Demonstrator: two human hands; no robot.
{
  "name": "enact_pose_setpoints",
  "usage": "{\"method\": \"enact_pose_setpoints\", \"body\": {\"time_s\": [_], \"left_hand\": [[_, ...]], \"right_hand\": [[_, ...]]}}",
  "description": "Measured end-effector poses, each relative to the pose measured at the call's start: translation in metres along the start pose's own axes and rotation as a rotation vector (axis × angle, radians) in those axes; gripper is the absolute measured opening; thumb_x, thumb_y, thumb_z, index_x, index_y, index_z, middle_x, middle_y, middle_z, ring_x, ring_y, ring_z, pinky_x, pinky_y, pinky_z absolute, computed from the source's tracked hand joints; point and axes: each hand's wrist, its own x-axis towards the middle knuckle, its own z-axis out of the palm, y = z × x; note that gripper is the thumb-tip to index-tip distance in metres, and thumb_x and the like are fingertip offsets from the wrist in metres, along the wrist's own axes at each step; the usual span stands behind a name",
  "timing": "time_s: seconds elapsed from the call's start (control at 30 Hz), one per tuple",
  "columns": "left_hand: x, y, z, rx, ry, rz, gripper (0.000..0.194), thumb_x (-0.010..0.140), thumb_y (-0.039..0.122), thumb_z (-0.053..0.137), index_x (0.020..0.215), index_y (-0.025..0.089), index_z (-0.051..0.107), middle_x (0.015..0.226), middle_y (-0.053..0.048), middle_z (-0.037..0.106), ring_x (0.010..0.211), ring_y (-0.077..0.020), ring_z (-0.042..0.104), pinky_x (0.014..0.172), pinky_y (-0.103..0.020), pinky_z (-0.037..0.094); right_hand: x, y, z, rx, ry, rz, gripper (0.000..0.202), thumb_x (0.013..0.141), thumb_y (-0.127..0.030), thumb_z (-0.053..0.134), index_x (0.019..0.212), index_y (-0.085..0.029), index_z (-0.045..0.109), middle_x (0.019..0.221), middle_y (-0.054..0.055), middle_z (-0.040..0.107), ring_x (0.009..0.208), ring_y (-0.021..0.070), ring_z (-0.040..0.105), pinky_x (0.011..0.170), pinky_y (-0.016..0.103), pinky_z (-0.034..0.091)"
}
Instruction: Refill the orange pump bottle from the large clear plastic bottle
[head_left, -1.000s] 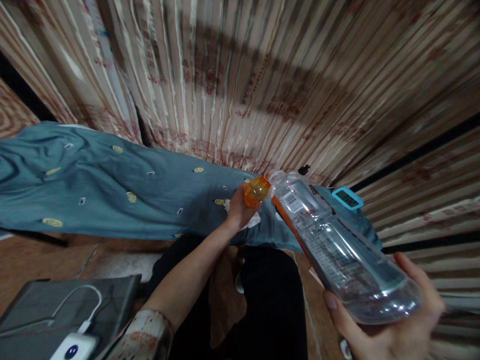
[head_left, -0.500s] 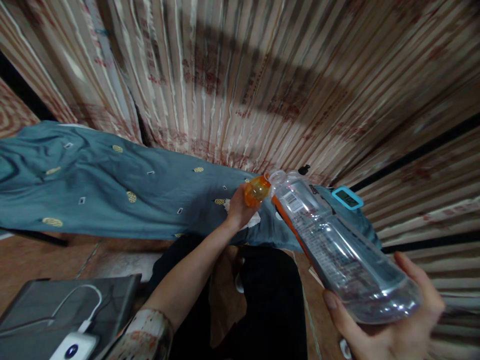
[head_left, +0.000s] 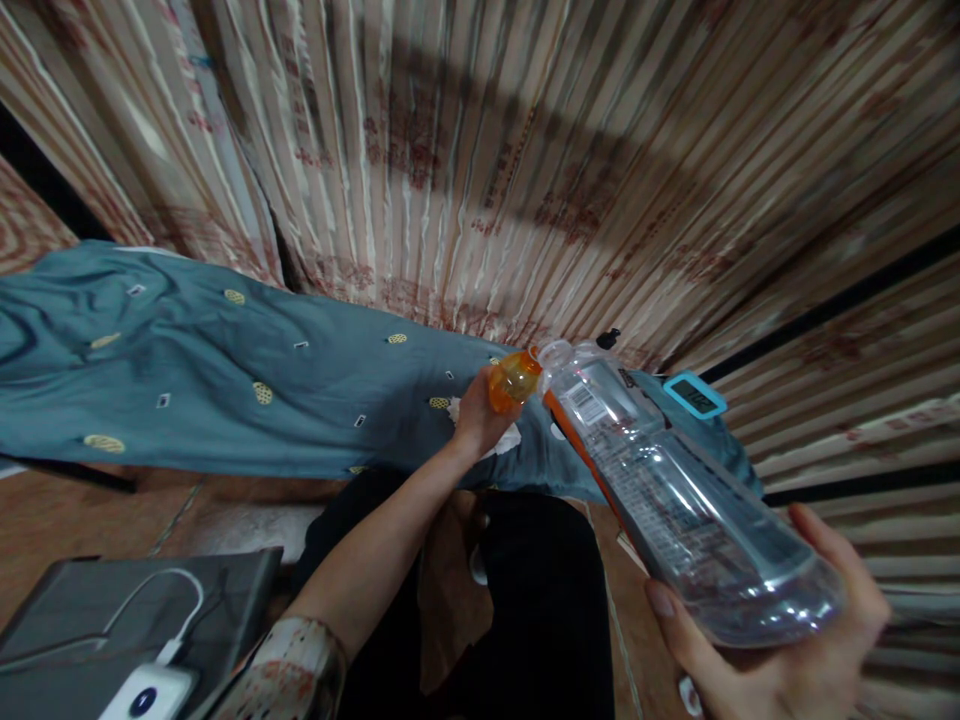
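Curtain point(head_left: 420, 130), striped w/ reddish print, hung beyond both hands. Teal cloth point(head_left: 195, 370), yellow & white motifs, ran under L hand and well out to its left. Person's dark trousers point(head_left: 551, 600) were on the near side of L hand, betw. the two hands. Grey flat-topped item point(head_left: 225, 610) sat nearside, left of L forearm.

Clear btl point(head_left: 675, 490) was in R hand point(head_left: 810, 660), which was partway curled around the base, thumb one side, fingers other. Btl lay tilted, neck twd L hand. L hand point(head_left: 478, 415) was curled round orange btl point(head_left: 512, 383); most fingers hidden, so exact grip n/a. Orange btl leaned, mouth meeting clear btl's mouth; couldn't tell if touching.

White device point(head_left: 154, 692) w/ cable rested on grey item, left of L forearm. Blue-framed display point(head_left: 695, 397) was beyond R hand. White paper point(head_left: 506, 440) lay just under L hand. Small black item point(head_left: 608, 338), beyond & right of L hand, unident.
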Motion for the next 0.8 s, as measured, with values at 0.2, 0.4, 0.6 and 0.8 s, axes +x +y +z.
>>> {"method": "enact_pose_setpoints", "body": {"time_s": [0.2,0.4,0.6,0.8], "left_hand": [[-0.0002,0.0017,-0.0004,-0.007,0.006,-0.004,0.041,0.065,0.008,0.083,0.099,0.022,0.064,0.101,-0.004,0.076,0.099,-0.0267,0.073,0.091,-0.037,0.057],[-0.0003,0.0028,-0.0002,0.006,-0.006,-0.024,0.041,0.065,0.006,0.081,0.099,0.02,0.063,0.1,-0.005,0.075,0.097,-0.0266,0.073,0.09,-0.039,0.056],[0.0001,0.0021,0.0004,-0.024,0.016,-0.013,0.042,0.063,0.003,0.083,0.096,0.02,0.064,0.096,-0.004,0.074,0.098,-0.0264,0.073,0.088,-0.036,0.055],[0.0011,-0.0029,0.002,-0.07,0.033,0.018,0.042,0.062,0.006,0.087,0.093,0.024,0.064,0.092,0.0,0.074,0.092,-0.024,0.072,0.084,-0.033,0.056]], "right_hand": [[0.0012,0.0004,-0.0006,-0.002,0.001,-0.024,0.115,0.071,-0.055,0.09,0.163,-0.019,0.032,0.132,0.014,0.048,0.11,0.0282,0.055,0.094,0.041,0.044],[0.0035,0.0018,-0.0008,-0.065,-0.001,-0.088,0.116,0.072,-0.058,0.088,0.164,-0.016,0.031,0.135,0.014,0.046,0.113,0.0282,0.053,0.096,0.039,0.042],[0.0021,0.0004,0.0006,-0.034,-0.001,-0.047,0.116,0.072,-0.057,0.089,0.164,-0.019,0.03,0.134,0.014,0.047,0.111,0.0277,0.054,0.096,0.04,0.043],[0.0007,0.0007,0.0003,-0.007,0.006,-0.032,0.116,0.07,-0.056,0.089,0.164,-0.02,0.032,0.136,0.015,0.047,0.109,0.0287,0.053,0.101,0.046,0.042]]}}
